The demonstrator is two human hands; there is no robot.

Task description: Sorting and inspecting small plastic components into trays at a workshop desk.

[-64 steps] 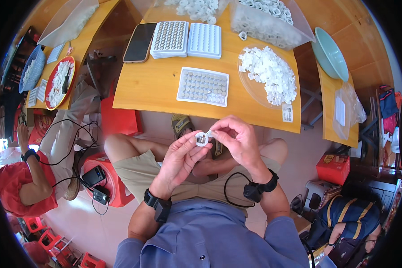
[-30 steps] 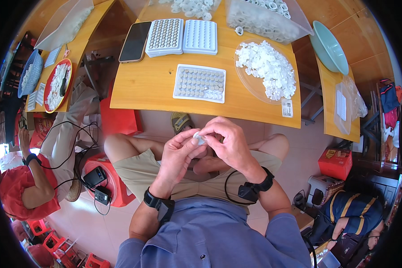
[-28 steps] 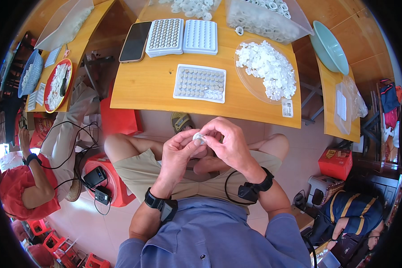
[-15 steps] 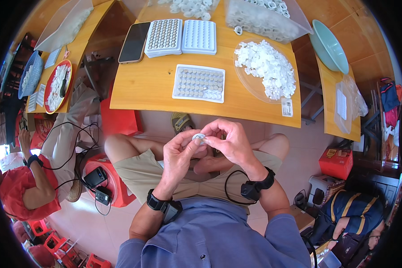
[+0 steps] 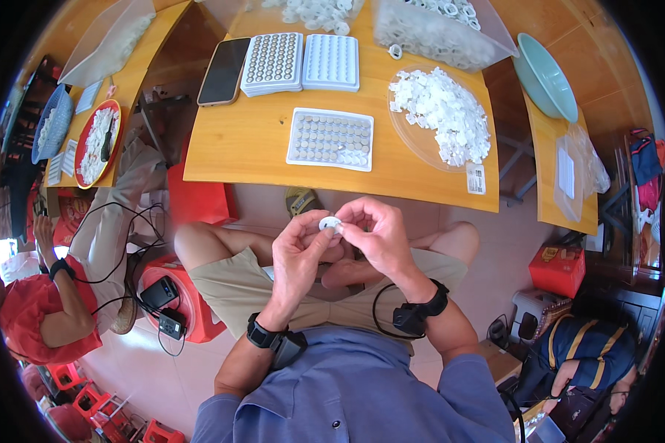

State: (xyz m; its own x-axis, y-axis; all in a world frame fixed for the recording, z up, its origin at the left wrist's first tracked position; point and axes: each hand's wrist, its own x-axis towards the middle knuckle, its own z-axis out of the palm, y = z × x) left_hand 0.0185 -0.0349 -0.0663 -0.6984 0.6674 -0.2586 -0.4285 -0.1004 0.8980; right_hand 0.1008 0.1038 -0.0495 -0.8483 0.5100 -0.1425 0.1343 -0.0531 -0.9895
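A small white round plastic part (image 5: pixel 329 222) is pinched between the fingertips of my left hand (image 5: pixel 297 255) and my right hand (image 5: pixel 377 235), held above my lap, short of the table's near edge. On the wooden table (image 5: pixel 244 151) ahead lies a white tray (image 5: pixel 330 139) filled with small grey discs. To its right sits a clear plate (image 5: pixel 414 140) heaped with white plastic parts (image 5: pixel 443 114).
Two more filled trays (image 5: pixel 301 63) and a dark phone (image 5: pixel 224 71) lie at the table's far side, with clear bags of white parts (image 5: pixel 436 29) behind. A pale green bowl (image 5: pixel 544 76) sits right. A person in a red cap (image 5: pixel 41 314) sits at left near a red stool (image 5: pixel 174 299).
My hands stay together over my lap, turning the small white part between the fingertips; they have shifted only slightly.
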